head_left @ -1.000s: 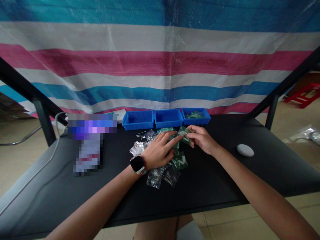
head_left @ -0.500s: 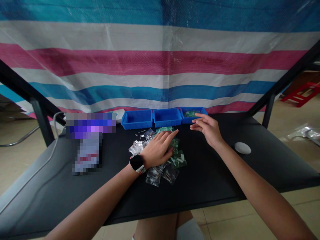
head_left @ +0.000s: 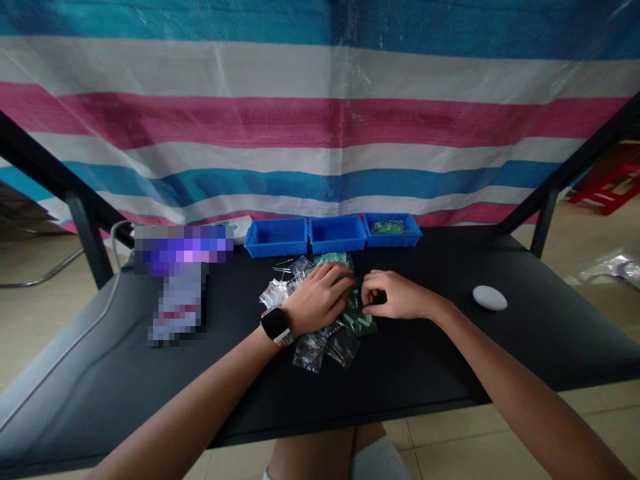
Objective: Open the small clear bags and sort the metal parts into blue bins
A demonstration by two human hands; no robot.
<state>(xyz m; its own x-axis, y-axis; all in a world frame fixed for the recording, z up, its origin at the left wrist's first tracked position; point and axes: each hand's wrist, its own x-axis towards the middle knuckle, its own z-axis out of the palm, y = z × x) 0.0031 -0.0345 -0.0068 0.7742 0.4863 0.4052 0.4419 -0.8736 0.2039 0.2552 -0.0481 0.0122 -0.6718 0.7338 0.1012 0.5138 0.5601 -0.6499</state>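
Head cam: left hand (head_left: 320, 298) lay loose, unclenched, over small clear plastic bags (head_left: 309, 351) on the black table (head_left: 425, 360). Right hand (head_left: 393, 295) curled beside green plastic packets (head_left: 361, 325); I couldn't tell if gripping. 3 blue rectangular plastic bins (head_left: 277, 252) sat behind.

Makeshift workshop, striped tarp (head_left: 280, 123), blue bins (head_left: 340, 246)

No text or number can be read: the watch (head_left: 275, 324) behind the left fingers (head_left: 333, 272) has a dark screen, any print on the bags (head_left: 361, 324) around them is indistinct, and the item (head_left: 183, 300) to their left is pixelated.
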